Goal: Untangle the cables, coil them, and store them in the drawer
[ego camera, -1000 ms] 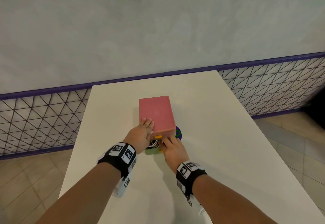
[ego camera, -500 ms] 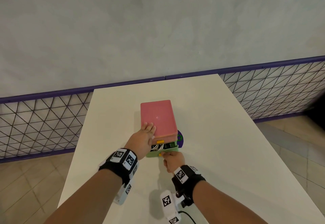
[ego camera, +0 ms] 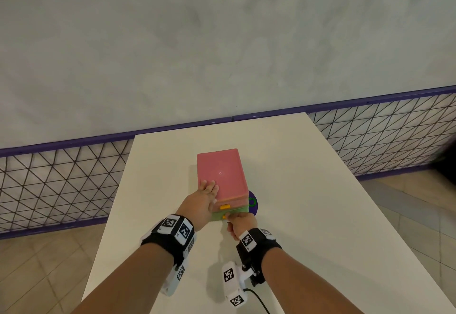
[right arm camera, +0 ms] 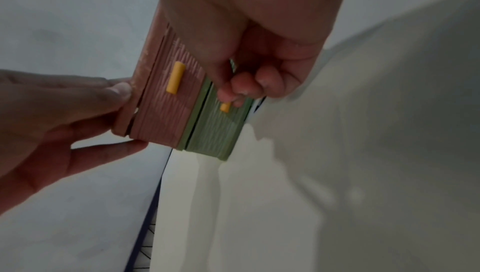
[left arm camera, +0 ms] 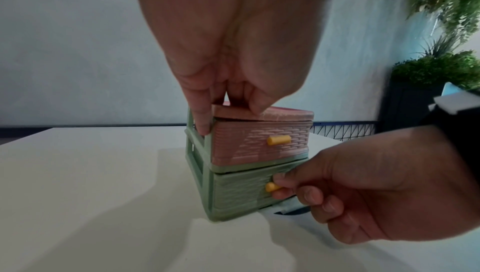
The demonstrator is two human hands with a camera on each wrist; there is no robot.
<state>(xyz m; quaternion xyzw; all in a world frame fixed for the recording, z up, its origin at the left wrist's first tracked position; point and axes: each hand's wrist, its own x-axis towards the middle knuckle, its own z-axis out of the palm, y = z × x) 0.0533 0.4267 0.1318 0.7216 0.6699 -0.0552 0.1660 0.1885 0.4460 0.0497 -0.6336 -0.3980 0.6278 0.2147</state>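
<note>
A small two-drawer unit (ego camera: 219,173) stands mid-table, pink above and green below. My left hand (ego camera: 209,186) rests on its pink lid with fingers laid flat, one digit down the left front corner (left arm camera: 202,124). My right hand (ego camera: 230,217) pinches the yellow handle (left arm camera: 270,187) of the green lower drawer (left arm camera: 239,192). That drawer sits almost flush with the frame, seen also in the right wrist view (right arm camera: 215,132). The pink upper drawer (left arm camera: 259,141) is closed. No cable shows in any view.
A purple disc (ego camera: 253,202) lies partly under the unit's right side. The white table (ego camera: 320,215) reaches back to a purple-railed mesh fence (ego camera: 370,136). A black cord (ego camera: 259,301) trails from my right wrist camera at the near edge.
The green drawer was out with cables showing inside; it has slid back in and hides them. My right hand moved from the drawer's opening to its handle. The left hand stayed on the lid.
</note>
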